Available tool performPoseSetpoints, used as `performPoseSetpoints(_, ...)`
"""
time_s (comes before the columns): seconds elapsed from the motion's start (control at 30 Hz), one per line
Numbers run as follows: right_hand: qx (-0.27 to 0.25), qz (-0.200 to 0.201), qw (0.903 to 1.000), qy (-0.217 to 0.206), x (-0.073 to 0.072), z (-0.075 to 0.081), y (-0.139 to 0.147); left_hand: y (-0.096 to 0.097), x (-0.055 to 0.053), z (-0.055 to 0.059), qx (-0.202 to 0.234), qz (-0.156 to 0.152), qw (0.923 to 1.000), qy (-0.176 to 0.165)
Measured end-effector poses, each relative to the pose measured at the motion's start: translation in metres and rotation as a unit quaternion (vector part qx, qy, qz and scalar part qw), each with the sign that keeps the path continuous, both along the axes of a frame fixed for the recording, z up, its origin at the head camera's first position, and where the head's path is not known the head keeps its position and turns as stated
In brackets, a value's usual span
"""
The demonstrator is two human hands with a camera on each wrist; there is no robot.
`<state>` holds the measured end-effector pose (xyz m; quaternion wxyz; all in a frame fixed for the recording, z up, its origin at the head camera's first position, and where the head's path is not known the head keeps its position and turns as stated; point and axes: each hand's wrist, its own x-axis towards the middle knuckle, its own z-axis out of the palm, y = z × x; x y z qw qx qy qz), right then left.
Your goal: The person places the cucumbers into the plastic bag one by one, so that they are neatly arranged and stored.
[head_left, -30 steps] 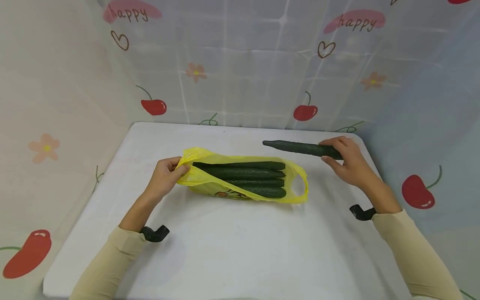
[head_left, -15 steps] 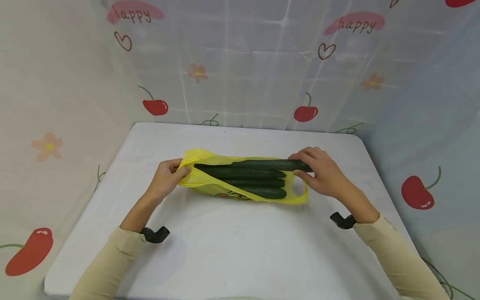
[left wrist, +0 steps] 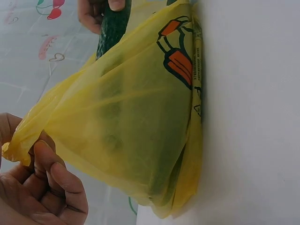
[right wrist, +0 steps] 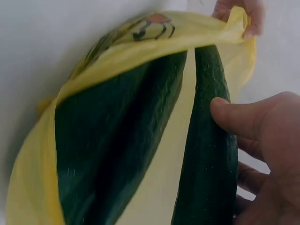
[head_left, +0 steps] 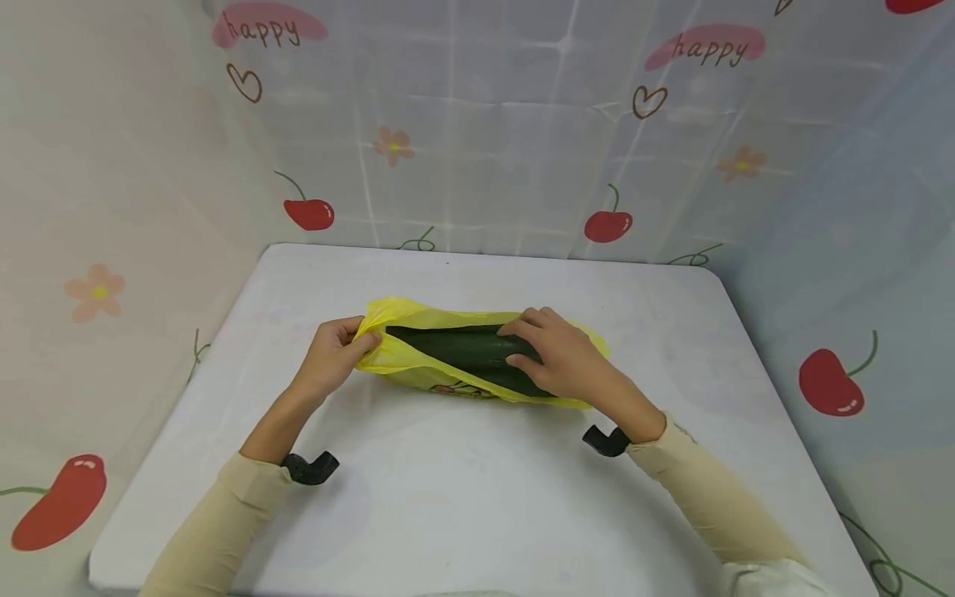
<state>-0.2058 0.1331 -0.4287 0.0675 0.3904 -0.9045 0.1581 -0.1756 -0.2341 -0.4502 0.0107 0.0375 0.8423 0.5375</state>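
A yellow plastic bag [head_left: 394,355] lies on its side, its opening spread along the top and several dark green cucumbers [head_left: 462,347] inside. At its left end my left hand [head_left: 328,352] pinches a gathered corner; in the left wrist view the bunched plastic [left wrist: 21,145] shows between thumb and fingers. My right hand [head_left: 559,356] reaches over the right part of the opening. In the right wrist view it grips one cucumber [right wrist: 206,159], thumb on the near side, fingers round the far side. A gap separates this cucumber from the other cucumbers [right wrist: 122,112] in the bag.
The bag rests on a white table [head_left: 462,497] with rounded corners. Behind it hangs a pale sheet [head_left: 507,166] printed with cherries and flowers. Black camera mounts [head_left: 309,468] stick out from both wrists.
My right hand has brought its cucumber from the table's right side leftward and down into the bag, among the other cucumbers. The left hand keeps its pinch on the bag in place.
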Motion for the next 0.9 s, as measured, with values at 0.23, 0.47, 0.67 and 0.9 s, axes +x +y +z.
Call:
performPoseSetpoints(0.23, -0.010, 0.005, 0.9986, -0.051, 0.000, -0.011, -0.030, 0.000, -0.001, 0.000, 0.003, -0.006, 1.0000, 0.002)
performPoseSetpoints(0.47, -0.035, 0.001, 0.9974, -0.064, -0.005, -0.024, -0.041, -0.003, -0.001, 0.002, -0.001, 0.000, 1.0000, 0.003)
performPoseSetpoints(0.67, -0.013, 0.008, 0.9999, 0.007, -0.006, -0.042, -0.042, -0.003, -0.001, 0.003, 0.001, -0.001, 1.0000, 0.008)
performPoseSetpoints(0.9, 0.004, 0.008, 0.9997, 0.022, 0.000, -0.048, -0.031, 0.001, -0.002, 0.004, 0.001, -0.008, 0.9999, 0.009)
